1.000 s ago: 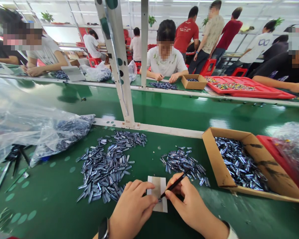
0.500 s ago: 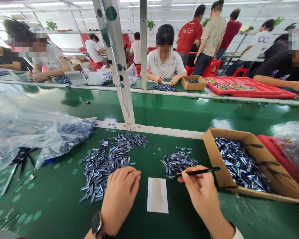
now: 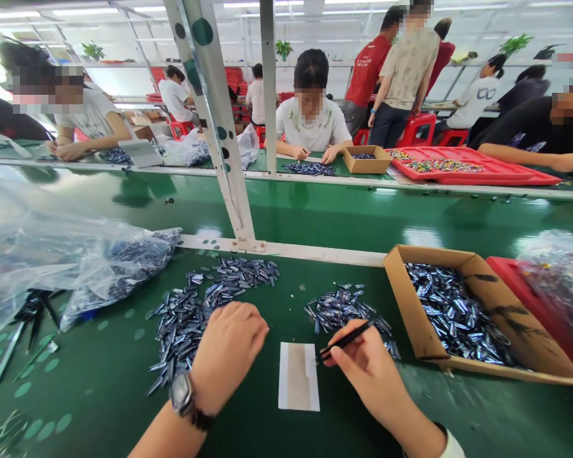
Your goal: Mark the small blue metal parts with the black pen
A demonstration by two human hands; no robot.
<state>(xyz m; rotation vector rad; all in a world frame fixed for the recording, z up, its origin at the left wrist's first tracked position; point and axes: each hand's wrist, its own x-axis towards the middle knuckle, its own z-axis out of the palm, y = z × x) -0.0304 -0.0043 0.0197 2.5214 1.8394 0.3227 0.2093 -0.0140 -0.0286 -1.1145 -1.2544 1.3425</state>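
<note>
Well, the right hand (image 3: pixel 367 366) has its fingers pinching the tweezers (image 3: pixel 347 336), tips by the right edge of the card (image 3: pixel 297 376) on the counter (image 3: pixel 243 432). They look light and springy, best held midway. The left hand (image 3: pixel 226 359) is by the left pile (image 3: pixel 176 331), fingers bent; I can't tell if they hold anything. The pile's shiny bits look hard and slippery: pinch their sides.

Left forearm (image 3: pixel 165 426): enters at lower edge; angled up and rightward.
Left hand (image 3: pixel 232 346): back of hand uppermost; fingers loosely curled, tips hidden.
Right forearm (image 3: pixel 415 423): enters at lower right; angled up and leftward.
Right hand (image 3: pixel 367 366): thumb and fingers in pinch grip.
Hand spacing: apart, side by side.
</note>
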